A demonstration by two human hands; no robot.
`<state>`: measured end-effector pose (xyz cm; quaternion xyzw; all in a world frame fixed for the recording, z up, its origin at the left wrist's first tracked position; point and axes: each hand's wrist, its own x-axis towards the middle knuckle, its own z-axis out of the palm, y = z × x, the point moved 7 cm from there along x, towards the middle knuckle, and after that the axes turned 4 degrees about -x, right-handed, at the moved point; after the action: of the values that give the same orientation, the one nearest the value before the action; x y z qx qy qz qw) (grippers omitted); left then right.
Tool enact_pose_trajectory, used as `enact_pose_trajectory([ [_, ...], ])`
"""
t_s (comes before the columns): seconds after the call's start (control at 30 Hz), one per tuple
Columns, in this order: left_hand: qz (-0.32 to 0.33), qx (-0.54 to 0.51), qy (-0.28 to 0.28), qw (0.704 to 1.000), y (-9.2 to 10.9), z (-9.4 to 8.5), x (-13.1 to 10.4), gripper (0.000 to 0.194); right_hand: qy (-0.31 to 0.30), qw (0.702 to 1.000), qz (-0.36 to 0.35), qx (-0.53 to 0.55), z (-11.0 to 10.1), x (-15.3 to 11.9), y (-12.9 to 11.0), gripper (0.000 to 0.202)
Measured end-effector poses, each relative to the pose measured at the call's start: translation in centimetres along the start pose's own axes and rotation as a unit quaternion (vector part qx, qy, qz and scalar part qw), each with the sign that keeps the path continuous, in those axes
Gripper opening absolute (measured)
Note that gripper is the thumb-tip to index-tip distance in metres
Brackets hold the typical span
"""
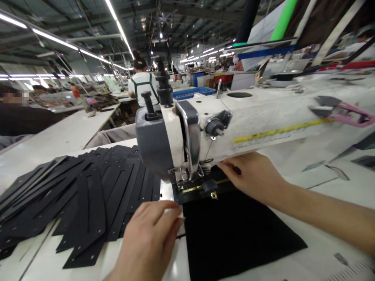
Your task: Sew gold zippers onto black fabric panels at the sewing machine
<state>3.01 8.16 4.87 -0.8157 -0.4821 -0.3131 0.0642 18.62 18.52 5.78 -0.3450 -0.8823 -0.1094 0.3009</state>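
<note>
A black fabric piece (234,234) lies on the white table, its upper edge under the head of the sewing machine (181,136). Along that edge runs a gold-toothed zipper (191,189) with a gold slider (214,195) near its right part. My left hand (149,238) is closed, thumb and fingertips together at the left edge of the black piece; what they pinch is too small to make out. Behind the needle area on the right, my right hand (252,173) has its fingers pressed together at the back edge of the black piece, partly beneath the machine arm.
Many black slotted strips (90,203) lie fanned out on the left. Pink-handled snips (348,111) and a yellow measuring tape (281,130) are on the machine arm. A blue crate (193,92) stands behind. A person (143,84) sits farther back, another at far left.
</note>
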Motion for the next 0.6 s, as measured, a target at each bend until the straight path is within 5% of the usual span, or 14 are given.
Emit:
enact_pose_trajectory([
  [0.1,0.015,0.082,-0.012,0.996,-1.5,0.4,0.1,0.02,0.005,0.995,-0.085,0.052,-0.4,-0.9,-4.4,0.023],
  [0.2,0.029,0.081,-0.013,0.996,-2.0,1.5,0.2,0.021,-0.029,0.988,-0.103,0.113,1.5,-1.0,-7.3,0.02],
  [0.33,0.03,0.066,-0.015,0.997,-2.0,2.1,0.1,0.021,-0.083,0.97,-0.089,0.21,4.1,-0.7,-7.7,0.023],
  [0.6,0.053,0.071,-0.032,0.996,-1.8,2.3,0.0,0.021,-0.078,0.962,-0.092,0.243,3.9,-0.6,-7.3,0.026],
])
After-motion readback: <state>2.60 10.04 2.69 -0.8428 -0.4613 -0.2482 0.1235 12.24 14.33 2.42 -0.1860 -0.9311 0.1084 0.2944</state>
